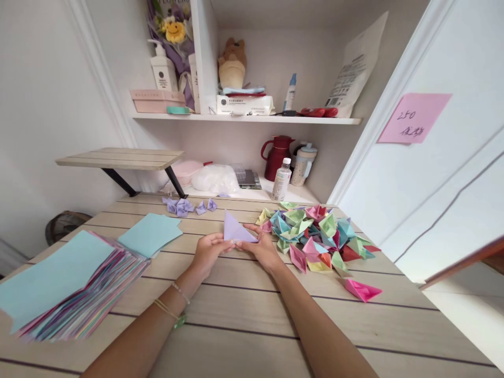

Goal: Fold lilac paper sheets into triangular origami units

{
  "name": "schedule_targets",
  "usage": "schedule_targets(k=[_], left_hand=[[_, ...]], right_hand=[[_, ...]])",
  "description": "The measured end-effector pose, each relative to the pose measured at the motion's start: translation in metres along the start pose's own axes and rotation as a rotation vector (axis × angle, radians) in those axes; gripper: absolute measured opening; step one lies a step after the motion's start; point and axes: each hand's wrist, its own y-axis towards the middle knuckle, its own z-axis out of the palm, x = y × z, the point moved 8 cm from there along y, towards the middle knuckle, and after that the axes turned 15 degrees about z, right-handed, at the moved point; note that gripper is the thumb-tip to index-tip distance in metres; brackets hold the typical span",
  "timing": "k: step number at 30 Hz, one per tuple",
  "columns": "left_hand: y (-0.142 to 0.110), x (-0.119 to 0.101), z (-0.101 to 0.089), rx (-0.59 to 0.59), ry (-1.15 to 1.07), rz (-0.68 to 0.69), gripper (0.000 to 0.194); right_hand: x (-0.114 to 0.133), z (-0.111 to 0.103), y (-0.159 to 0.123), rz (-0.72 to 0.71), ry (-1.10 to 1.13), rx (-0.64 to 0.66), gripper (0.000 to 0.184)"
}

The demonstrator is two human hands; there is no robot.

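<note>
A sheet of lilac origami paper, folded to a triangle, is held upright just above the table between both hands. My left hand pinches its lower left edge. On the lower right edge, my right hand grips it, thumb in front and fingers partly hidden behind. Several small folded lilac pieces lie beyond my left hand. Right of my right hand spreads a heap of folded paper boats in many colours. One bright pink paper boat sits apart, nearer to me.
A thick stack of coloured paper and some light blue sheets lie on the left of the slatted table. A small raised shelf stands behind them. Along the back are a plastic bottle, a red jug and a tumbler.
</note>
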Motion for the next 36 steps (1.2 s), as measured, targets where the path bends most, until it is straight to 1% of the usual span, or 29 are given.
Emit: schedule_targets(k=[5,10,12,14,17,18,20,22,24,27,29,31,36], left_hand=[[0.001,0.0,-0.001,-0.017,-0.009,-0.014,0.028],[0.002,0.001,0.003,-0.011,-0.022,-0.009,0.029],[0.003,0.001,0.001,-0.013,-0.031,-0.006,0.029],[0.007,-0.002,-0.008,-0.05,-0.048,0.0,0.028],[0.015,-0.013,-0.034,-0.167,-0.082,0.04,0.026],[0.017,-0.016,-0.043,-0.202,-0.096,0.054,0.025],[0.02,-0.02,-0.052,-0.221,-0.115,0.065,0.023],[0.02,-0.019,-0.048,-0.169,-0.114,0.05,0.022],[0.016,-0.015,-0.038,-0.105,-0.102,0.031,0.023],[0.009,-0.008,-0.022,-0.028,-0.074,-0.002,0.025],[0.007,-0.006,-0.017,0.003,-0.066,-0.016,0.024],[0.007,-0.004,-0.016,0.008,-0.065,-0.015,0.023],[0.011,-0.003,-0.023,-0.029,-0.087,0.008,0.024]], right_hand=[[-0.003,-0.002,0.003,0.024,0.067,-0.005,0.071],[-0.001,-0.003,0.003,0.014,0.138,-0.037,0.071],[-0.001,-0.006,0.003,0.009,0.17,-0.045,0.07],[0.0,-0.012,0.003,-0.008,0.239,-0.067,0.065],[0.003,-0.027,0.001,-0.077,0.381,-0.148,0.054],[0.005,-0.029,0.0,-0.097,0.395,-0.166,0.051],[0.006,-0.026,0.0,-0.106,0.338,-0.149,0.048],[0.006,-0.014,0.001,-0.08,0.216,-0.088,0.044],[0.006,-0.003,0.0,-0.056,0.1,-0.049,0.036],[0.007,0.002,-0.002,-0.058,-0.005,-0.066,0.026],[0.008,0.001,-0.003,-0.063,-0.018,-0.087,0.025],[0.007,0.0,-0.003,-0.054,0.003,-0.085,0.026],[0.002,0.001,0.0,-0.029,0.035,-0.044,0.03]])
